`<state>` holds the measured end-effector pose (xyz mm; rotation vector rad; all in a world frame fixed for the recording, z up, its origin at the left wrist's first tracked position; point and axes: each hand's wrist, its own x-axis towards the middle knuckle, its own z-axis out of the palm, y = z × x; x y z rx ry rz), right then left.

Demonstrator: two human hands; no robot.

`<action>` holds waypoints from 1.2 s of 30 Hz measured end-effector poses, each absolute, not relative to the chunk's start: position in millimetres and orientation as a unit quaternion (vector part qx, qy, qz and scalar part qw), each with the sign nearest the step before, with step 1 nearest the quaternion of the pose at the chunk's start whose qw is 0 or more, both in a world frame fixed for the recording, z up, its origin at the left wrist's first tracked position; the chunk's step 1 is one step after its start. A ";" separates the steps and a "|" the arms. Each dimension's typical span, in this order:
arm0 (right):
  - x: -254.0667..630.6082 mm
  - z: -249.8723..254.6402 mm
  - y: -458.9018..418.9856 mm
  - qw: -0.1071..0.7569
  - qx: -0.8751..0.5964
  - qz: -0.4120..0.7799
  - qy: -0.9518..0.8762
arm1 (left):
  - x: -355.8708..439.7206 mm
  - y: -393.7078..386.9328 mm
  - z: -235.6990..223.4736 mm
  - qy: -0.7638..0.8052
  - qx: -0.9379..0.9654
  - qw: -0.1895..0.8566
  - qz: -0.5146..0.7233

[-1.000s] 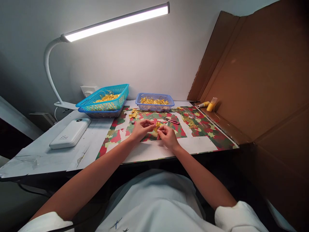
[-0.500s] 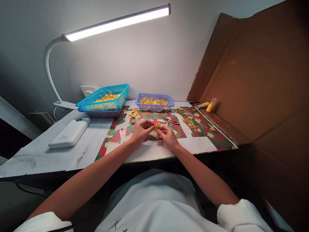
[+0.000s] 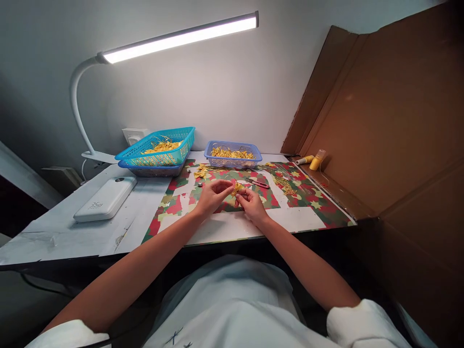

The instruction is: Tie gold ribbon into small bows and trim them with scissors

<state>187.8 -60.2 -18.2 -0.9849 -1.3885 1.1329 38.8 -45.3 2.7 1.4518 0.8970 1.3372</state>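
We're holding the yellow bit btwn our L hand & R hand, above the mat, twd the front of the counter. Key relation: it's sitting right at the fingertips, to the R of our L hand, to the L of our R hand, so neither is being nearer. Our L hand is pinching it w/ thumb & finger, narrow; our R hand is pinching it from the lower R, also narrow, other fingers curling in. Long axis: can't tell for sure, fingers are hiding too much.

Looks-wise, it's showing bright yellow, small, thin, prob. folded & ribbon-like; a fine strand seems to be looping up by it. Finer detail is too small to tell.

Just beyond, slightly R, the snips are lying on the mat, w/ a gold tangle farther R. Loose yellow pcs are lying past our L hand. The blue basket & teal basket are standing at the back, both holding yellow stuff.
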 end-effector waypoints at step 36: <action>186.6 -22.0 -59.1 0.528 -0.412 0.386 -0.634 | 34.8 -39.4 8.5 0.451 0.515 0.588 0.430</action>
